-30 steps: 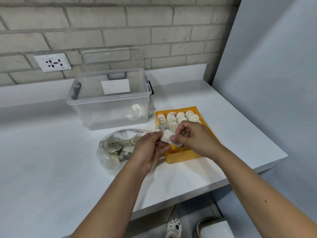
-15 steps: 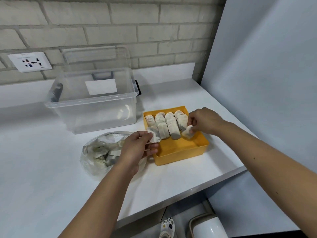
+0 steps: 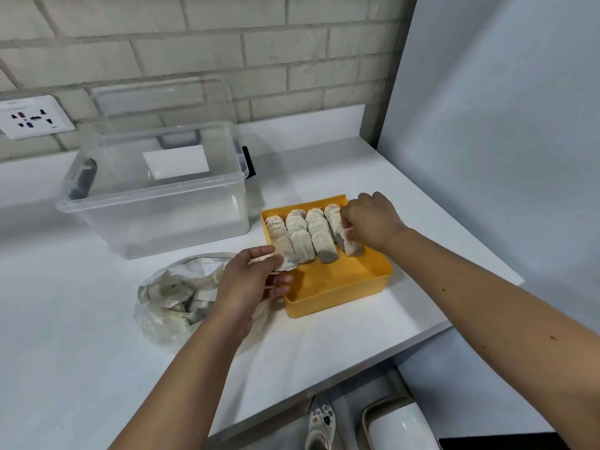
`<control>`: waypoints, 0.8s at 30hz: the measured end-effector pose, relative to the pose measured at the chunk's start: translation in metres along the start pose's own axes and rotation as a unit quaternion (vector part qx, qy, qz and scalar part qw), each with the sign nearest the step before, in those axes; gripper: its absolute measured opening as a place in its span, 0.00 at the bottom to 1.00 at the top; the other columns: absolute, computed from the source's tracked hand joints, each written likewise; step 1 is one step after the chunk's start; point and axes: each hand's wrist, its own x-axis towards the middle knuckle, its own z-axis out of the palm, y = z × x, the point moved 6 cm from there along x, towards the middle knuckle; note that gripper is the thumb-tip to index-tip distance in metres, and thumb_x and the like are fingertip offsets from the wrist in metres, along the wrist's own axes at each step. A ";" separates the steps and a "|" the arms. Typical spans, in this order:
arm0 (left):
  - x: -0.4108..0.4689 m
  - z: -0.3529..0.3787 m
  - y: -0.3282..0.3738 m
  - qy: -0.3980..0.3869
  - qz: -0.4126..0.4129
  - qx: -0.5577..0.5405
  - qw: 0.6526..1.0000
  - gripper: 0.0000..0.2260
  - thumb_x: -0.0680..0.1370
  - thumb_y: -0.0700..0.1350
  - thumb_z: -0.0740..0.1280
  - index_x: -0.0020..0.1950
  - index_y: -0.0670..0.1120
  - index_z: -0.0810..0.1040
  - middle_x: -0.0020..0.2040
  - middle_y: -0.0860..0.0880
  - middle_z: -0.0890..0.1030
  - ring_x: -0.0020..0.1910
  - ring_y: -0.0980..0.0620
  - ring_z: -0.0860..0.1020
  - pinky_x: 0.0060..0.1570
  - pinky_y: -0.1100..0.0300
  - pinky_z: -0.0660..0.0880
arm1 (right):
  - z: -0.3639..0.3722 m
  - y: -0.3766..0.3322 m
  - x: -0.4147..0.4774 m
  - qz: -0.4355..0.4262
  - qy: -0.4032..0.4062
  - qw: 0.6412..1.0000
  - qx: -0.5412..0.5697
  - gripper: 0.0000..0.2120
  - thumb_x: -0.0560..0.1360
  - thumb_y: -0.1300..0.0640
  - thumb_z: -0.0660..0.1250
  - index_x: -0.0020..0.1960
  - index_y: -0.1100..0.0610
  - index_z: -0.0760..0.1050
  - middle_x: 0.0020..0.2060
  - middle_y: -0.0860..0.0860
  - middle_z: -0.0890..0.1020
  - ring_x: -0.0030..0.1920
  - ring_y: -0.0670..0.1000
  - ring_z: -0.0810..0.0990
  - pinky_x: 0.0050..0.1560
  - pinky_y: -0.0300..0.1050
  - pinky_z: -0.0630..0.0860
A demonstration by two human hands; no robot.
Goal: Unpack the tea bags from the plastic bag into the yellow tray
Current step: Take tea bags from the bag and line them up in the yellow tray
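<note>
One cam only, on the person's head, wide-angle. Looks fwd and down onto the white counter [image 3: 97, 345], close in. Brick wall [image 3: 292, 43] fills the top of frame, floor [image 3: 352, 405] shows at btm past the counter edge.

A white bench [image 3: 81, 319] is set against a pale brick wall [image 3: 259, 50]. A clear plastic box [image 3: 152, 198] is placed on it at the back left, with a white label [image 3: 177, 162] seen through its wall. Its clear lid [image 3: 162, 102] is propped upright behind it. A white wall socket [image 3: 32, 116] is mounted left of the lid. The bench is bounded on the right by a grey panel [image 3: 503, 125]. Below its front edge, a patterned white shoe [image 3: 321, 423] and a rounded white container [image 3: 399, 427] are seen.
</note>
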 end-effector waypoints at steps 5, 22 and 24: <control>-0.002 -0.001 0.002 0.010 0.012 0.012 1.000 0.10 0.79 0.40 0.69 0.60 0.50 0.78 0.45 0.43 0.85 0.32 0.54 0.83 0.33 0.61 0.81 | -0.003 0.006 -0.010 0.023 0.046 0.995 0.088 0.18 0.72 0.49 0.71 0.60 0.51 0.74 0.56 0.51 0.75 0.55 0.53 0.76 0.54 0.47 0.69; -0.015 0.009 0.009 -0.025 0.013 0.031 0.999 0.08 0.78 0.41 0.69 0.58 0.45 0.79 0.36 0.48 0.83 0.32 0.53 0.77 0.32 0.61 0.76 | -0.060 -0.064 -0.073 -0.064 0.098 0.901 0.417 0.05 0.71 0.51 0.73 0.46 0.49 0.82 0.41 0.42 0.80 0.36 0.36 0.72 0.41 0.37 0.69; -0.016 0.004 0.012 -0.021 0.022 0.032 0.999 0.07 0.79 0.41 0.68 0.57 0.45 0.79 0.36 0.48 0.84 0.32 0.52 0.77 0.31 0.61 0.76 | -0.061 -0.057 -0.070 -0.037 0.094 0.901 0.422 0.05 0.73 0.49 0.72 0.46 0.50 0.81 0.40 0.41 0.78 0.37 0.38 0.72 0.39 0.36 0.68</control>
